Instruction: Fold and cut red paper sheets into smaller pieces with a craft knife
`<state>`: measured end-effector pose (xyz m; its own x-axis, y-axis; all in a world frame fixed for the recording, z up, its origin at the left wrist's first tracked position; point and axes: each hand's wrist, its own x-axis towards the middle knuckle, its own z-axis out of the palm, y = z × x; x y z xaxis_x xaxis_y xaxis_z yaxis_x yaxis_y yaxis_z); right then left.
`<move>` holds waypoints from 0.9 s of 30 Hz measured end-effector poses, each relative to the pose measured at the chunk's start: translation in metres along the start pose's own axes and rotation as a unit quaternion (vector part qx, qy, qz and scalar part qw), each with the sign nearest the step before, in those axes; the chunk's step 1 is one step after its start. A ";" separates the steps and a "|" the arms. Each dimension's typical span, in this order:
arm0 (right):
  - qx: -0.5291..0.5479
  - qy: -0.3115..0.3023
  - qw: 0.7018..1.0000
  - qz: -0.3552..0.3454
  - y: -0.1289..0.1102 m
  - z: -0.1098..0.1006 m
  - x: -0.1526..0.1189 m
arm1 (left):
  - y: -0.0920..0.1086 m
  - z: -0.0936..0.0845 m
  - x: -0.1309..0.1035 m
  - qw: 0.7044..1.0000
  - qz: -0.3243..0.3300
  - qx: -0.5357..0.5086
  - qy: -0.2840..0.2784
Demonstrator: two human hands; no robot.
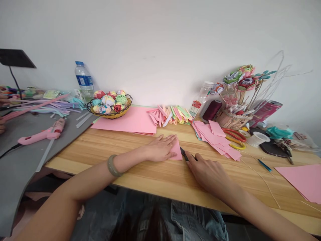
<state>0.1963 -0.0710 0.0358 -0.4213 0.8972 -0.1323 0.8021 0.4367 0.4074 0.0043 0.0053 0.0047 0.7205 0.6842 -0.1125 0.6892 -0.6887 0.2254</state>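
Observation:
My left hand [163, 147] lies flat with fingers stretched out, pressing a piece of pink paper [177, 150] to the wooden table. Most of that paper is hidden under the palm; its right corner shows. My right hand [207, 169] is closed around a dark utility knife [184, 154], whose tip sits close by the paper's right edge. Whether the blade touches the paper I cannot tell. Smaller cut pink paper pieces [213, 139] lie in a loose pile beyond my right hand. Behind my left hand are larger pink sheets [125, 122].
Folded paper strips [173, 115] and a basket of paper flowers [107, 116] stand along the wall. Right are scissors [235, 142], a white spool [258, 139], a blue pen-like piece [264, 165] and pink sheets [301, 180]. Left, a glue gun [47, 134] lies on a grey mat; another person's hand [2, 125] shows.

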 end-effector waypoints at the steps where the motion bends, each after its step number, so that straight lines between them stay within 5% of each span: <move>1: -0.001 -0.004 1.000 -0.003 0.000 -0.001 0.002 | 0.000 0.000 0.000 1.000 0.000 0.000 0.002; 18: 0.018 0.016 1.000 0.013 0.006 -0.005 0.036 | 0.002 -0.002 0.000 1.000 -0.005 0.005 -0.011; 27: 0.033 0.071 0.992 0.100 0.035 0.014 0.075 | -0.004 0.006 0.002 1.000 0.011 0.008 0.008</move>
<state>0.1988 0.0129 0.0276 -0.3028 0.9501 0.0754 0.8996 0.2587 0.3519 0.0035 0.0082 -0.0024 0.7340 0.6729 -0.0922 0.6747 -0.7070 0.2119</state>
